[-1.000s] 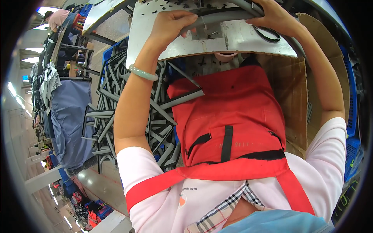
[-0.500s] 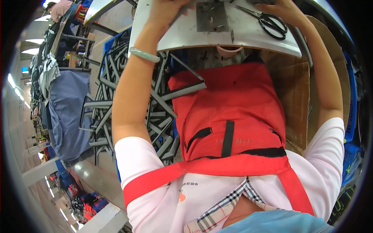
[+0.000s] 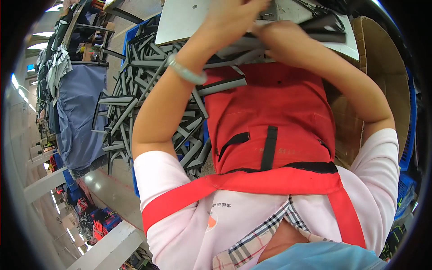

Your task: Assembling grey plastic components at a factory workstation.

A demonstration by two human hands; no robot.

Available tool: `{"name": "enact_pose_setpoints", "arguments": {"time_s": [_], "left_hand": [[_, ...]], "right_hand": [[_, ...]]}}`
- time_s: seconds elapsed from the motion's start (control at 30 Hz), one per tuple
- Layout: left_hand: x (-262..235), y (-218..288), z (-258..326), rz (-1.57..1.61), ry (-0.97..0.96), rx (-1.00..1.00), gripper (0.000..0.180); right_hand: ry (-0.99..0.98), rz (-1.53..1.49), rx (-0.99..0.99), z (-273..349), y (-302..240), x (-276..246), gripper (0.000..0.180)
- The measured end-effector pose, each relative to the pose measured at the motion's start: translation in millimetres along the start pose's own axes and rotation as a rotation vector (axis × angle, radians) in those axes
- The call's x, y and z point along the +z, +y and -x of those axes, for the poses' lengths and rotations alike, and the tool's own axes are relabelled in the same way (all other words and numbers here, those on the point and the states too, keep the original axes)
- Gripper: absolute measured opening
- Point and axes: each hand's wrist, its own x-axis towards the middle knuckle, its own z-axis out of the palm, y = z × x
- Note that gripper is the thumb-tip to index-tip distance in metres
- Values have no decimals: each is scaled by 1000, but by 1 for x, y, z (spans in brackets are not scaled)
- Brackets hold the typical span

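My two hands meet over the near part of the white worktable [image 3: 180, 22]. Curled and smeared by motion, the fingers of my left hand [image 3: 231, 22] come together beside the right one. My right hand [image 3: 283, 40] is closed on a grey and black strip [image 3: 326, 33], whose dark end sticks out to the right past my wrist. A blurred grey length also shows below my hands. What my left fingers pinch is hidden. Black-handled scissors [image 3: 310, 6] lie on the table behind the strip, partly covered.
Many grey and black bent strips [image 3: 121, 101] pile up in a blue crate [image 3: 130, 33] at my left. One strip [image 3: 225, 85] reaches over my red apron [image 3: 274, 103]. An open cardboard box [image 3: 382, 67] stands at my right. Blue-grey cloth [image 3: 81, 117] hangs farther left.
My hands were apart on either side of the table and have come together in the middle. The strip now lies across in front of the scissors.
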Motion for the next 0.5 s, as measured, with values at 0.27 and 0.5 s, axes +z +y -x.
{"name": "enact_pose_setpoints", "arguments": {"time_s": [0.27,0.5], "left_hand": [[-6,-68,94,-219,-180,-72,29],[-41,-14,32,-40,-224,-321,32]], "right_hand": [[-74,-496,413,52,52,-69,73],[-33,-389,415,58,66,-81,90]]}}
